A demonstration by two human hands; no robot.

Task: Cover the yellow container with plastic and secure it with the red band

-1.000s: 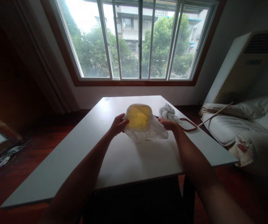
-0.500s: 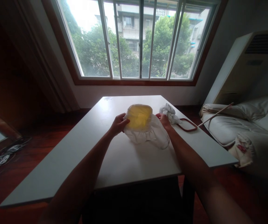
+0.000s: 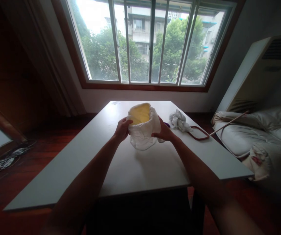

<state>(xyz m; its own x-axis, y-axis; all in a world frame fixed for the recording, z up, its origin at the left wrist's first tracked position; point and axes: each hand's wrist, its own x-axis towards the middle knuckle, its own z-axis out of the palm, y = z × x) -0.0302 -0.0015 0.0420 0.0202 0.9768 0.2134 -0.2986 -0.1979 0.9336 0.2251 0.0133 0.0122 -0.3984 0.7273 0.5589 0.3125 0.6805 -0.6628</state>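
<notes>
Above the white table (image 3: pixel 81 156) I hold a thin, translucent white plastic bag (image 3: pixel 142 138) with a yellow inside (image 3: pixel 140 114) showing at its top; whether the yellow is a container or a lining I cannot tell. My left hand (image 3: pixel 123 129) grips its left edge, thumb on the front and fingers mostly hidden behind. On the right side, my right hand (image 3: pixel 164 131) is closed round the bag, its thumb pointing left across the front. A small purple thing (image 3: pixel 167 124) shows just behind the right hand, and loose film hangs below it.
A crumpled white plastic bag (image 3: pixel 178 120) lies to the right of my hands. Beside it is a brown rounded frame (image 3: pixel 198 133) with a long stick (image 3: pixel 228 123) reaching toward the pale sofa (image 3: pixel 240 130). The window (image 3: pixel 150 49) is beyond the table.
The bag's yellow opening has tilted and turned more upright. My right hand has moved left from the loose end onto the bag's side. My left hand keeps its hold.
</notes>
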